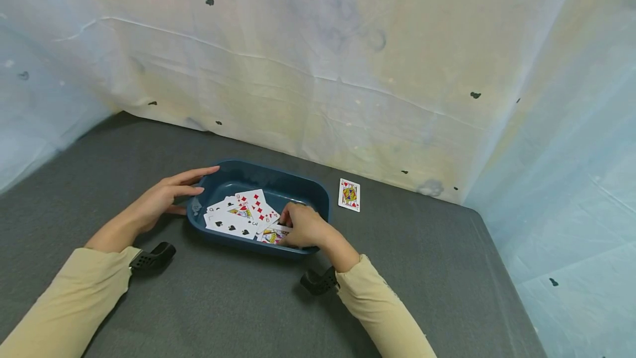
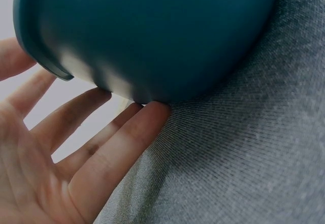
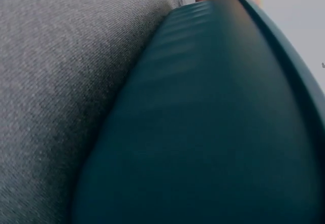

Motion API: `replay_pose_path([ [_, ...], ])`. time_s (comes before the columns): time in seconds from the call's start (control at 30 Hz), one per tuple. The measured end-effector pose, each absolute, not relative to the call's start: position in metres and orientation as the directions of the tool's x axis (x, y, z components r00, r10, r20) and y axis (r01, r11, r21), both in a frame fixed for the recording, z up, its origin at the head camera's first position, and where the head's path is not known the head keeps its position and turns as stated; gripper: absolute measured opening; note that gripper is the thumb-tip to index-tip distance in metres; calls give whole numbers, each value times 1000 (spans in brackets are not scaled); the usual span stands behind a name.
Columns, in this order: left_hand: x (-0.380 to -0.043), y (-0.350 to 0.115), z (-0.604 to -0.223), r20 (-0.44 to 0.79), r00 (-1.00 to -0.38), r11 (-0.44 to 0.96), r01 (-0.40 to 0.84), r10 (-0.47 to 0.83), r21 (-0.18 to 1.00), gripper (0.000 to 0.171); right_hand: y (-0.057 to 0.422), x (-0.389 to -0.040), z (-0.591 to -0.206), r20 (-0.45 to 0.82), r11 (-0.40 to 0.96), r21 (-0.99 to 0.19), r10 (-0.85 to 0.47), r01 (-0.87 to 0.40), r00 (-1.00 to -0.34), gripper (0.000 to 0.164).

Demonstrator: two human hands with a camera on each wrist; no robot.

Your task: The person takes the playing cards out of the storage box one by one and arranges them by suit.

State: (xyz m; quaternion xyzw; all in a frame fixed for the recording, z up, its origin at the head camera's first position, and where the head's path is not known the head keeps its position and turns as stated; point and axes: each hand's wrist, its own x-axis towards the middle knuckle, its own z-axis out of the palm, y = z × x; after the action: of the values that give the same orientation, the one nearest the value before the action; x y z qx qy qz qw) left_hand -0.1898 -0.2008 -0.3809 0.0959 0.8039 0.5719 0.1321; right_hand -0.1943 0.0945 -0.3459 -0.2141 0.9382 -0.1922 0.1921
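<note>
- Playing cards, head view, lie inside the tub; likely light, slippery, best pinched edgewise. Right hand curls over them; whether gripping, I can't tell.
- Left wrist: left hand, fingers outstretched, touches the tub.
- Right wrist: tub's outer side.

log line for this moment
left hand: touching tray | right hand: inside tray, at cards | lone card: on table, outside tray

Two grips, one basin, two wrist devices, one outside card and at least five inner cards are being counted.
</note>
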Motion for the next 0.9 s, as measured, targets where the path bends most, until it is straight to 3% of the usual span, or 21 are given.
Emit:
replay_pose_path([
  [0.23, -190, -200, -380, -105, -947, 332, 1, 304, 943, 58, 104, -197, -338, -242, 741, -610, -513, -282, -824, 22],
  [0.47, -189, -200, -379, -104, -947, 320, -1, 304, 947, 58, 116, -199, -326, -214, 689, -665, -546, -288, -810, 8],
  [0.63, -189, -200, -381, -105, -948, 320, -4, 300, 947, 58, 126, -199, -320, -159, 665, -693, -518, -279, -840, 20],
  [0.9, -191, -201, -382, -108, -946, 323, -4, 305, 946, 58, 139, -198, -322, -80, 563, -812, -374, -157, -924, 24],
])
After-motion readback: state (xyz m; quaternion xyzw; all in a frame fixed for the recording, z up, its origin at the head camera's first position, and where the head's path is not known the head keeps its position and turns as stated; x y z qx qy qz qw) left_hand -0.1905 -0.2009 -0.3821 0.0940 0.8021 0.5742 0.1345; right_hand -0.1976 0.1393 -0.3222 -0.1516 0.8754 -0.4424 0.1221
